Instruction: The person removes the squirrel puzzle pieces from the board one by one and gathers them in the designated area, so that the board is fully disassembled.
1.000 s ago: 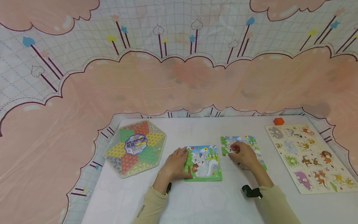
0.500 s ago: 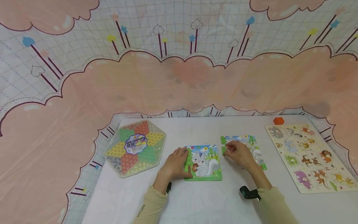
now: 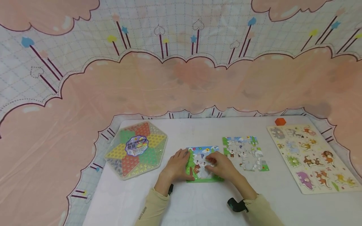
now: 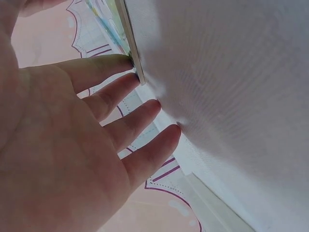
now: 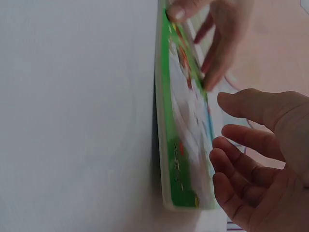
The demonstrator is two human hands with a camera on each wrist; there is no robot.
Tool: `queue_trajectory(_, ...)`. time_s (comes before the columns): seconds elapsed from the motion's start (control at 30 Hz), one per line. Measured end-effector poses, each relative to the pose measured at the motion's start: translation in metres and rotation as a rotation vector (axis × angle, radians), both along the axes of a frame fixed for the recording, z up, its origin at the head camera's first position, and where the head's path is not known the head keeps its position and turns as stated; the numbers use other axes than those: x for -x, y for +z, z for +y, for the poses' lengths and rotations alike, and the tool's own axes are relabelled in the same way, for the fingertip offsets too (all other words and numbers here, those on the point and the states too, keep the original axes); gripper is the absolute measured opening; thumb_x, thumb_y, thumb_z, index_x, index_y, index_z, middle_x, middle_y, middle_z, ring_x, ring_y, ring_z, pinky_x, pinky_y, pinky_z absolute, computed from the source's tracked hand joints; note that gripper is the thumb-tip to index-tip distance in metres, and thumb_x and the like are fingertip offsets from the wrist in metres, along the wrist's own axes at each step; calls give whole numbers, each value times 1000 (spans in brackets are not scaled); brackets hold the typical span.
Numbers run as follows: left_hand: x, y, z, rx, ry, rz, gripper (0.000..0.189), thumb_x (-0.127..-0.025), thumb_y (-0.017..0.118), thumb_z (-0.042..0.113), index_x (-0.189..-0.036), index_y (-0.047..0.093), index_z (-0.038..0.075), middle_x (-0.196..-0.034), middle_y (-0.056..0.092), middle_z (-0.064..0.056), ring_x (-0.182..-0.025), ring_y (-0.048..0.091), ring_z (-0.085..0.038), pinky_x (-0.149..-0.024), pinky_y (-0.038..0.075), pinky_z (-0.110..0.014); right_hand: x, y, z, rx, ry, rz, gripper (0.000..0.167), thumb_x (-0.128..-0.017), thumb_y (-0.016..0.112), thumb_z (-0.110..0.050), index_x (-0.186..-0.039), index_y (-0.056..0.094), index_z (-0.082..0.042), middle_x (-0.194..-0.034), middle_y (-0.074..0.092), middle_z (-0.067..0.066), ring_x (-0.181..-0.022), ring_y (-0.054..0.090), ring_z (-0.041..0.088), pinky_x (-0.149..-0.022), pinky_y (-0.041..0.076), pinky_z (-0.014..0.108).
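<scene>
A green-bordered squirrel puzzle board (image 3: 202, 150) lies flat on the white table (image 3: 195, 130), in front of me at the centre. My left hand (image 3: 176, 166) rests at the board's left edge with its fingers straight. In the left wrist view its fingertips (image 4: 126, 62) touch the board's edge (image 4: 126, 29) and the table. My right hand (image 3: 221, 167) lies over the board's right half, fingers on the picture. In the right wrist view this hand (image 5: 256, 145) hovers over the board (image 5: 183, 145) with loosely bent fingers, and nothing shows between them.
A second squirrel puzzle (image 3: 244, 153) of loosely joined pieces lies just right of the board. Farther right is a wooden animal peg puzzle (image 3: 311, 157) with an orange block (image 3: 280, 121) behind it. A hexagonal checkers board (image 3: 137, 149) sits at the left. A pink patterned cloth hangs behind.
My right hand left the loose puzzle on the right and moved left onto the squirrel board. The left hand stayed at the board's left edge.
</scene>
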State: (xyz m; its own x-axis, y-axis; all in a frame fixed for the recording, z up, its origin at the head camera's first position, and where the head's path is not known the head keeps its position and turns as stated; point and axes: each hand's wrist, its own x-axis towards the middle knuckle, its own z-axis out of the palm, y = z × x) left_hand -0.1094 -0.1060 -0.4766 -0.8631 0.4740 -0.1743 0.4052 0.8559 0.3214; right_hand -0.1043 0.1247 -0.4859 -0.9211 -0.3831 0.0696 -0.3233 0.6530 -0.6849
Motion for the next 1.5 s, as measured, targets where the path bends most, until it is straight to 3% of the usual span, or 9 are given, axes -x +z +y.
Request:
queue_trajectory(0.33,-1,0,-1,-7,-7,10,106,-69,86,52,-149,39,0,-157,31,-15,-144,28,-38,-108,35,-54,-5,-2,-25,-73,65,-56,38,-76,85,-19,-107,71,-4,-91,54,1,-79,50,13,-67,44,27)
queue_trajectory(0.63,-2,0,1,11,-11,10,111,-66,88,53,-150,38,1,-157,31,-15,-143,28,-39,-108,35,-55,-9,-7,-30,-105,73,-4,40,-73,87,-19,-106,72,-3,-92,51,-1,-78,48,12,-66,43,25)
queue_trajectory(1.23,0,0,1,8,-4,-11,115,-63,90,52,-151,36,1,-158,29,-15,-144,25,-40,-109,33,-55,-11,-8,-37,-76,88,-24,29,-74,86,-15,-97,70,-9,-92,54,0,-78,50,12,-66,44,26)
queue_trajectory(1.5,-1,0,1,9,-5,-8,115,-63,90,52,-150,37,0,-158,29,-15,-144,26,-40,-109,34,-55,-8,-8,-35,28,108,-86,11,-85,72,-2,-92,65,-8,-79,60,-5,-72,56,8,-65,48,25)
